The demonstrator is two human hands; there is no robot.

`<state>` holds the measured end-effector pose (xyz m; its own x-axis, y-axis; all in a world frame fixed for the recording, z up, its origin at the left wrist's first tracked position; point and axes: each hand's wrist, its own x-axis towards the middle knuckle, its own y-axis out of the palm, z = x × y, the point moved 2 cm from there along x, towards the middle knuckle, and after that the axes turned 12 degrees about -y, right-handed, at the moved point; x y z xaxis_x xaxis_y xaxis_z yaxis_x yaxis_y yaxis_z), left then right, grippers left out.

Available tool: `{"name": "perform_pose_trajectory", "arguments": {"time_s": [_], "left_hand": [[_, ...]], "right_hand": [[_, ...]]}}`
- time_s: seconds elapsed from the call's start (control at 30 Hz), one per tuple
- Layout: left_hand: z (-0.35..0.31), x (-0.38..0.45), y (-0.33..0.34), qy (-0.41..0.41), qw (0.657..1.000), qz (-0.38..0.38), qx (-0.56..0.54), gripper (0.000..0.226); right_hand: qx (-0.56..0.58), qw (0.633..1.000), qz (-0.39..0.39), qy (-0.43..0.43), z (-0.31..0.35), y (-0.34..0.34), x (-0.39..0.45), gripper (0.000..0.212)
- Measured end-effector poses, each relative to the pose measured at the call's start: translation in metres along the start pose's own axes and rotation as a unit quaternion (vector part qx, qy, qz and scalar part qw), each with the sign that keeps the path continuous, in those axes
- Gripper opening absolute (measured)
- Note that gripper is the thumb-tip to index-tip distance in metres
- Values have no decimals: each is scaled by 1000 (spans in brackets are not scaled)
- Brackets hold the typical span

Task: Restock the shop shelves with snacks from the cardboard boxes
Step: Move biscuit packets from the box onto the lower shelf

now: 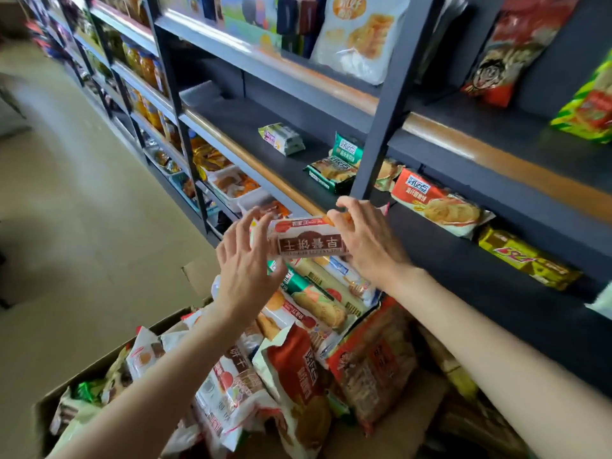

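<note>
Both hands hold up a long biscuit pack (306, 238) with a brown label, level with the edge of the dark shelf (251, 127). My left hand (246, 260) grips its left end with fingers spread. My right hand (364, 236) grips its right end. Below them an open cardboard box (43, 412) is full of several snack packs (291, 369). The shelf in front carries a small pale-green pack (281, 138), green packs (334, 170) and an orange-red pack (433, 202).
A dark upright post (387, 104) stands just behind my right hand. The shelf above holds tall snack bags (361, 34). A yellow pack (526, 256) lies on the lower shelf at right. The tiled aisle floor (82, 193) runs off to the left beside further shelves.
</note>
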<state>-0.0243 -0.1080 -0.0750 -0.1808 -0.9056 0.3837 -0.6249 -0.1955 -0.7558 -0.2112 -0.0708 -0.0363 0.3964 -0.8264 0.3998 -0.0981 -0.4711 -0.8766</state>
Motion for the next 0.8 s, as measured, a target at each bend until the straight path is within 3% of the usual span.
{"name": "perform_pose_trajectory", "arguments": {"time_s": [0.13, 0.27, 0.33, 0.4, 0.47, 0.5, 0.57, 0.6, 0.73, 0.8], "left_hand": [[-63, -7, 16, 163, 978, 91, 93, 83], [-144, -40, 44, 235, 933, 255, 102, 78], [-181, -65, 60, 250, 914, 305, 98, 94], [-212, -93, 79, 228, 913, 334, 56, 98], [-244, -127, 101, 186, 917, 352, 32, 82], [-263, -147, 109, 181, 915, 359, 31, 76], [-301, -194, 127, 208, 911, 354, 44, 69], [-319, -216, 135, 226, 910, 344, 55, 69], [-380, -286, 158, 294, 914, 269, 82, 75], [-401, -311, 169, 339, 905, 253, 44, 78]], "right_hand": [[-9, 1000, -1, 14, -27, -38, -75, 75], [-16, 998, 63, 17, -57, -67, -168, 76], [-57, 993, 41, 91, -58, -85, -216, 78], [-61, 967, -16, 248, -51, -104, -267, 81], [34, 886, -93, 453, -37, -117, -315, 73], [150, 802, -136, 562, -31, -116, -337, 70], [396, 565, -173, 703, -20, -106, -374, 74], [437, 495, -191, 726, -16, -104, -390, 81], [395, 387, -303, 776, -40, -112, -457, 83], [361, 394, -310, 786, -56, -122, -484, 76]]}}
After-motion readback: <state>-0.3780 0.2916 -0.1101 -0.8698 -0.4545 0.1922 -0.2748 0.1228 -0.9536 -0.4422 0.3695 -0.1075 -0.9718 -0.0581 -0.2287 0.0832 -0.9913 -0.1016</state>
